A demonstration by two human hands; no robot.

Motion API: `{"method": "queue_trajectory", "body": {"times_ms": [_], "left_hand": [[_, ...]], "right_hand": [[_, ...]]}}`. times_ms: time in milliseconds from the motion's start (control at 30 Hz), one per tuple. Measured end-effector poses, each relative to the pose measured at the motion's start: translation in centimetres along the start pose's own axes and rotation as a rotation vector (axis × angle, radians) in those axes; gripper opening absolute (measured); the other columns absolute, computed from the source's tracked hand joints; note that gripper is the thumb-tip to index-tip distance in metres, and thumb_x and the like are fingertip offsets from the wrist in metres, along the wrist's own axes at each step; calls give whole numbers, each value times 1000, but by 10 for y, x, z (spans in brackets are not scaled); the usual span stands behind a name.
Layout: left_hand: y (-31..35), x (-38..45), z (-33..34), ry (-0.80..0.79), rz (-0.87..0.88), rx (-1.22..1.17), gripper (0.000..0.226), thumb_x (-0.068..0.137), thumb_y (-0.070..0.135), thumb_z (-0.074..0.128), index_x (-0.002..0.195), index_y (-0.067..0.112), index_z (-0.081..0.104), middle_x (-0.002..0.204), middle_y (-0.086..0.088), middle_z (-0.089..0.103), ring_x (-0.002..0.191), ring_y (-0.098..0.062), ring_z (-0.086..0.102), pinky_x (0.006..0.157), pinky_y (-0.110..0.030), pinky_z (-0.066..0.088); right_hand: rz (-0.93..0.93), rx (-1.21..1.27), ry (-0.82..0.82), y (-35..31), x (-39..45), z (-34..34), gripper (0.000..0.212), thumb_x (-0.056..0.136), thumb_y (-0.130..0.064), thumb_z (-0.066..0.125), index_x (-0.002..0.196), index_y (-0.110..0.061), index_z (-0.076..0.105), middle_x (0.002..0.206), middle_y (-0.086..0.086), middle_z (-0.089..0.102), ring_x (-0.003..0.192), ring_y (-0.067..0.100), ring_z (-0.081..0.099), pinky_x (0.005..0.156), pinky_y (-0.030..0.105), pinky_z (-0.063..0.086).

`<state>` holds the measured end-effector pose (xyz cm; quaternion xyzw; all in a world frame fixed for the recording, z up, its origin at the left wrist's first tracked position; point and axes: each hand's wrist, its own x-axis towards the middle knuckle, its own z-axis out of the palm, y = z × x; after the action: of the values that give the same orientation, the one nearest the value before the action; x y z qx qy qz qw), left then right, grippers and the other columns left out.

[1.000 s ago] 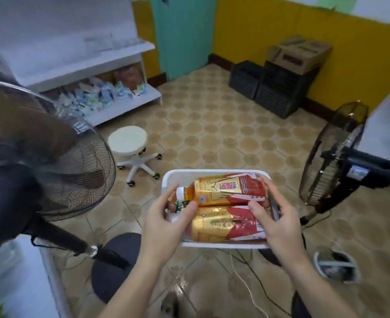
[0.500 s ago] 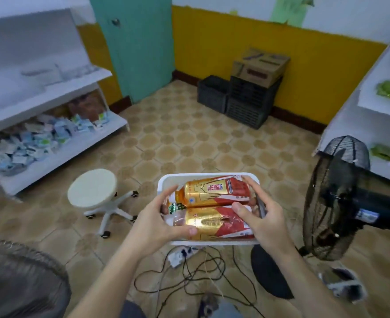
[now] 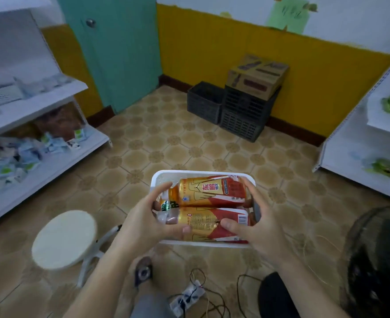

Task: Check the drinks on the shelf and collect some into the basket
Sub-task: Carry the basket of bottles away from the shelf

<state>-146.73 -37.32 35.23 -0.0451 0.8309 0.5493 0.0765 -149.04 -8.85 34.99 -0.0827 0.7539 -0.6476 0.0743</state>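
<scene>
I hold a white plastic basket (image 3: pixel 166 175) in front of me, above the tiled floor. Two gold-and-red drink bottles lie on their sides in it: the far bottle (image 3: pixel 210 191) and the near bottle (image 3: pixel 207 223). A third bottle with a green label (image 3: pixel 169 205) peeks out at the left end. My left hand (image 3: pixel 143 221) grips the basket's left end, thumb on the near bottle. My right hand (image 3: pixel 258 221) grips the right end, thumb also on the near bottle. The basket's sides are mostly hidden by my hands.
A white shelf unit (image 3: pixel 40 157) with small packets stands at the left, another white shelf (image 3: pixel 361 145) with green packs at the right. A white stool (image 3: pixel 63 242), a fan (image 3: pixel 377 260), floor cables with a power strip (image 3: pixel 187 297), black crates (image 3: pixel 235 109) and a cardboard box (image 3: pixel 258 74) are around.
The view has swung right and up: the left fan has left the frame, the stool has slid to the lower left, the right shelf has come in. Both hands keep their hold on the basket.
</scene>
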Motion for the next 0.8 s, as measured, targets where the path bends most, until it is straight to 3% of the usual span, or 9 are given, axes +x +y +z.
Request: {"method": "queue_trajectory", "body": {"times_ms": [67,133,267,433,500,667,800], "left_hand": [[-10,55,-22,-5,22,29,116,36,69,95,139,59,42,113,0,59,87,-17,74,86,-45,61],[-16,113,-49,-24,47,18,112,40,65,96,138,61,42,112,-1,59,86,-15,72,85,-44,61],[-8,222,-117,-72,67,30,108,50,51,95,144,52,42,107,8,55,78,0,67,76,-25,54],[-15,333,-200,-63,58,38,109,51,56,95,144,57,37,120,10,56,99,-11,68,89,-36,59],[-17,373,-227,-45,43,55,110,51,60,94,144,59,35,121,10,56,104,-11,65,89,-35,59],[-15,481,-276,-23,39,54,112,48,69,90,145,58,35,123,10,56,107,-12,64,91,-40,59],[-16,584,-302,-9,40,8,112,48,69,92,144,58,36,128,12,60,113,-15,66,93,-43,59]], "right_hand": [[-1,-2,42,5,52,14,91,73,-27,95,151,-33,47,130,1,69,118,24,69,91,48,61],[-3,-21,107,5,107,33,92,70,-33,96,149,-37,49,127,-3,71,116,20,70,90,45,61],[50,-27,208,-9,218,73,91,68,-28,94,147,-38,50,122,-15,73,114,10,70,89,37,62],[74,-49,199,-26,350,118,94,64,-36,94,147,-44,50,126,-16,71,116,9,69,93,42,60],[75,-40,191,-28,397,132,91,66,-35,95,145,-46,51,128,-15,70,116,10,69,92,42,61],[45,-38,177,-38,520,149,85,69,-23,93,142,-41,54,115,-25,73,106,-1,70,79,22,60],[34,-17,151,-33,629,148,84,69,-26,92,143,-42,54,119,-16,73,108,6,71,81,29,62]]}}
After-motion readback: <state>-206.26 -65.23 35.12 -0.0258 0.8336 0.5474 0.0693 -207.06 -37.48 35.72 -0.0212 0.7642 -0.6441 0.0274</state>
